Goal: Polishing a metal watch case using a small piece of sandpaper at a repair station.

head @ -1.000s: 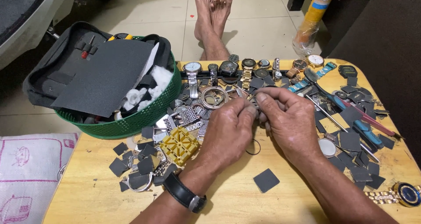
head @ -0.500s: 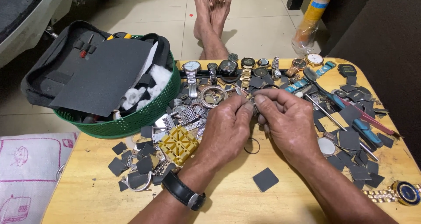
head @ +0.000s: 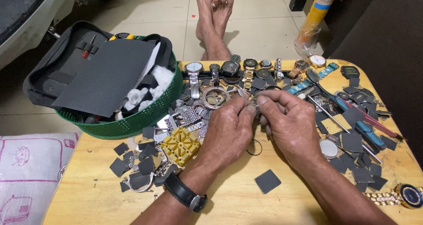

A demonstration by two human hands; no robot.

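My left hand (head: 229,130) and my right hand (head: 288,123) meet at the middle of a wooden table (head: 229,203). Both pinch a small metal watch part (head: 254,105) between thumb and fingertips; most of it is hidden by the fingers. A black wristwatch (head: 185,194) is strapped on my left wrist. A thin metal ring (head: 254,147) lies on the table under the hands. A yellow plastic watch holder block (head: 180,145) sits just left of my left hand.
A green basket (head: 132,119) holding a black tool case (head: 101,75) stands at the left. Several watches (head: 246,68) line the far edge. Grey sandpaper squares (head: 267,181), screwdrivers (head: 335,119) and a gold watch (head: 403,196) lie about. Bare feet (head: 213,13) rest beyond the table.
Both hands stay together over the same spot, with only slight finger movement on the small part.
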